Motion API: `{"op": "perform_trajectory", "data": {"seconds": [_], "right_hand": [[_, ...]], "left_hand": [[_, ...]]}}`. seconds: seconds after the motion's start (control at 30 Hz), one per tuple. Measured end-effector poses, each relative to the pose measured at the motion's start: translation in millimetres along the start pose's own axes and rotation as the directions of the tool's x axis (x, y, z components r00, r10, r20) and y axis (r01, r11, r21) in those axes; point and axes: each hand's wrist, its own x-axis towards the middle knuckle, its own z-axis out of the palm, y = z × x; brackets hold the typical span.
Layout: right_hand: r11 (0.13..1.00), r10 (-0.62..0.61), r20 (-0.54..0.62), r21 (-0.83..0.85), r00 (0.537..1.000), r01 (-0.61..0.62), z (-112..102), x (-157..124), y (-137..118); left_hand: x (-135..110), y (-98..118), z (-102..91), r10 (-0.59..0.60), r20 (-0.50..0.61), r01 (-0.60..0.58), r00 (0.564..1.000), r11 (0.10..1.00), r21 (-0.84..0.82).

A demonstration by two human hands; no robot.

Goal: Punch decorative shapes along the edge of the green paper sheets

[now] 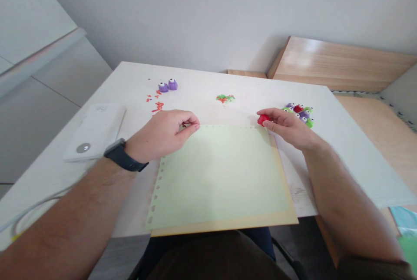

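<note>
A pale green sheet of paper (221, 176) lies on a tan sheet (228, 223) in front of me, with punched notches along its left and top edges. My left hand (163, 134) rests at the green sheet's top left corner, fingers curled and pinched on its edge. My right hand (286, 126) is at the top right corner, closed on a small red paper punch (263, 119). Just beyond that hand sits a cluster of several small punches (301, 113) in green, purple and red.
The white table (342, 149) also bears two purple punches (168, 85), red paper bits (157, 105), a little heap of green and red bits (225, 98), and a white device (94, 130) with a cable at the left. A wooden bench (342, 63) stands behind on the right.
</note>
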Motion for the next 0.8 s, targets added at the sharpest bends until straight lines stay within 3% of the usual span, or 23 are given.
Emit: {"op": "perform_trajectory", "data": {"seconds": [0.5, 0.8], "right_hand": [[0.999, -0.005, 0.072, 0.039, 0.997, 0.002, -3.7, -2.4, -0.7], [1.000, 0.009, 0.005, 0.018, 1.000, -0.009, -1.6, 1.0, 4.6]], "left_hand": [[-0.2, 0.8, -1.2, -0.027, -0.021, 0.028, 0.999, 0.999, 0.028], [-0.5, 3.1, -2.0, -0.013, -0.007, 0.013, 1.000, 1.000, 0.007]]}}
